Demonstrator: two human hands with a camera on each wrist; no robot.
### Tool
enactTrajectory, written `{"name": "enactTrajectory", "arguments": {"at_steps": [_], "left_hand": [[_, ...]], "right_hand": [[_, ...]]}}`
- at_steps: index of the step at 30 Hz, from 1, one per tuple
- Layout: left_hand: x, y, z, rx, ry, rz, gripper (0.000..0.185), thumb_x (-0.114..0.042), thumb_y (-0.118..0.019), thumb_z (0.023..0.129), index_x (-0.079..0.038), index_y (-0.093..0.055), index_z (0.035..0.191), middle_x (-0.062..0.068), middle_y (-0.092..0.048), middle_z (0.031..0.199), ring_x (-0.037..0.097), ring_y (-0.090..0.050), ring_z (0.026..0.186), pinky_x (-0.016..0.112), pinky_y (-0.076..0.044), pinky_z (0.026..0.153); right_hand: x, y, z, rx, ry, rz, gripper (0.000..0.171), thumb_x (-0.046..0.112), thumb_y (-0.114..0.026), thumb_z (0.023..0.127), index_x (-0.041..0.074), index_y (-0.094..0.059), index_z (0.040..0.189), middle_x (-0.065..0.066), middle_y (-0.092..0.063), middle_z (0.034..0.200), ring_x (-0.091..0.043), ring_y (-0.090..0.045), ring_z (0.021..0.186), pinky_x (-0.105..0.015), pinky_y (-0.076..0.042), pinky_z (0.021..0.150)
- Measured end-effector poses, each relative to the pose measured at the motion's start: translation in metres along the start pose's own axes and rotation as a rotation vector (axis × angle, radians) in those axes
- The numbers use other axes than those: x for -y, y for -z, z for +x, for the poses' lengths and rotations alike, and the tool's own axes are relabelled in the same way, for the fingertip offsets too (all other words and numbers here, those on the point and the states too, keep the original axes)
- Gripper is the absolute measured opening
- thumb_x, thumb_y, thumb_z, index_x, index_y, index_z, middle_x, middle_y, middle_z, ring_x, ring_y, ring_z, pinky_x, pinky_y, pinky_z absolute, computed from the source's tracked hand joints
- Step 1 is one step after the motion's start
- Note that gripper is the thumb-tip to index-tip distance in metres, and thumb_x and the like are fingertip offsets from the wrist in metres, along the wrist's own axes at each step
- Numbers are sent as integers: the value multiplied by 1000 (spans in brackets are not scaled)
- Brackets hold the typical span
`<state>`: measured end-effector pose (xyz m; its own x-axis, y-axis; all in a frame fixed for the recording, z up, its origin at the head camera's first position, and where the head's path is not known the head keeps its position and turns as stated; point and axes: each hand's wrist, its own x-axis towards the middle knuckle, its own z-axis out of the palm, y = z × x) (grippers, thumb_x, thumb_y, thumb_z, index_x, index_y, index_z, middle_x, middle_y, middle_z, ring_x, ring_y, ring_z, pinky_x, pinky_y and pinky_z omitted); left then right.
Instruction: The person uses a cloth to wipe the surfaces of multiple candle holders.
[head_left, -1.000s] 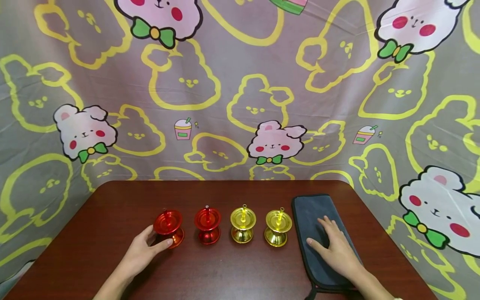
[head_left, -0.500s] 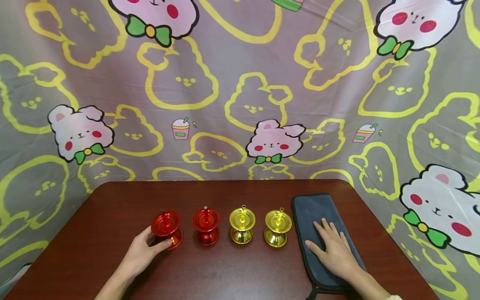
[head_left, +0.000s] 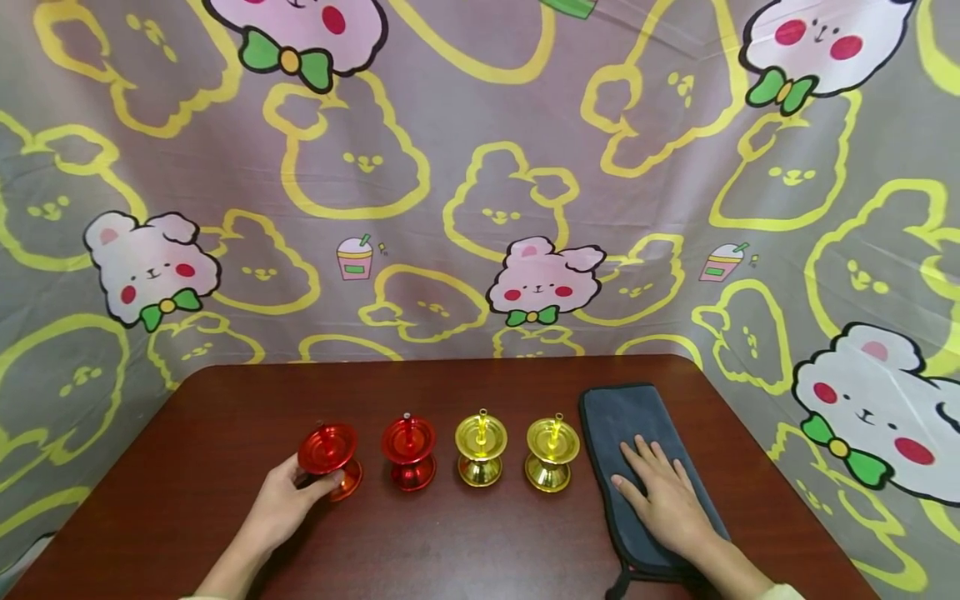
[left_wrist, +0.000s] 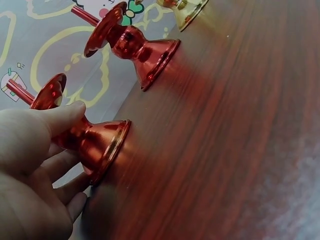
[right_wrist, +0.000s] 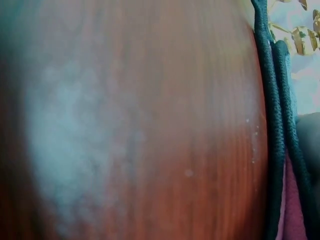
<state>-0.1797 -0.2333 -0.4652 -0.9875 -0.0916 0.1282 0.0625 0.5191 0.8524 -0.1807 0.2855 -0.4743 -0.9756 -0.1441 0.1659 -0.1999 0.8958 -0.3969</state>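
Observation:
Four small metallic stemmed oil lamps stand in a row on the table. At the left end, my left hand (head_left: 285,504) grips the stem of a red lamp (head_left: 327,450), thumb in front and fingers behind. Its dish leans left over its base in the head view. Beside it stands a second red lamp (head_left: 408,442), then a gold lamp (head_left: 481,437) and another gold lamp (head_left: 553,442). The left wrist view shows the held red lamp (left_wrist: 102,145) under my thumb. My right hand (head_left: 667,504) rests with extended fingers on a dark blue-grey zip case (head_left: 618,412).
The brown wooden table (head_left: 465,542) stretches in front of the lamps. Behind it hangs a patterned grey curtain (head_left: 420,225). A black strap (head_left: 618,583) sticks out from the case's near end. In the right wrist view the case's edge (right_wrist: 275,125) looks parted.
The right hand has settled flatter on the case, its fingers more spread. The left hand keeps its grip on the red lamp, which leans slightly more left. The head view has shifted slightly.

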Motion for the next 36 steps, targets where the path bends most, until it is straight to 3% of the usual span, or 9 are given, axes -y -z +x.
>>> {"name": "enactTrajectory", "arguments": {"at_steps": [11,17,22,28,32,36], "left_hand": [[-1,0,1,-4,4,9,41,-19,-80,87,-2,-66,123,11,-71,113,15,-63,106,39,-44,95],[-1,2,-1,-24,-20,2,39,-19,-79,88,-2,-67,121,11,-71,114,9,-62,104,27,-44,91],[-2,5,-3,-42,-51,7,37,-19,-78,89,-2,-68,121,12,-71,116,5,-61,104,19,-42,88],[-3,8,-8,-52,-68,24,39,-24,-76,91,-4,-67,123,12,-70,117,5,-60,107,21,-41,90],[-4,8,-12,-82,-112,7,36,-18,-76,91,-3,-68,122,11,-72,112,2,-62,99,20,-46,83],[-6,7,-15,-107,-153,-20,33,-13,-77,90,-2,-68,120,10,-73,108,2,-64,91,20,-49,77]], "right_hand": [[-2,0,1,-20,6,25,51,30,-60,101,4,-52,145,-28,-38,152,-51,-26,142,-73,-14,107],[-1,1,2,-32,19,63,43,18,-59,101,3,-56,142,-28,-40,150,-52,-28,141,-75,-16,105],[-3,3,2,-44,30,88,39,13,-59,101,2,-59,138,-30,-42,148,-53,-31,139,-77,-17,103],[-4,6,0,-70,13,138,34,11,-56,102,-1,-61,134,-30,-44,146,-54,-32,137,-77,-17,103],[-1,8,-1,-107,17,152,33,13,-54,104,-5,-60,132,-30,-50,142,-54,-39,133,-76,-23,101],[3,14,-2,-137,-17,177,37,16,-51,106,-7,-57,134,-31,-57,133,-52,-50,125,-69,-38,98]]}}
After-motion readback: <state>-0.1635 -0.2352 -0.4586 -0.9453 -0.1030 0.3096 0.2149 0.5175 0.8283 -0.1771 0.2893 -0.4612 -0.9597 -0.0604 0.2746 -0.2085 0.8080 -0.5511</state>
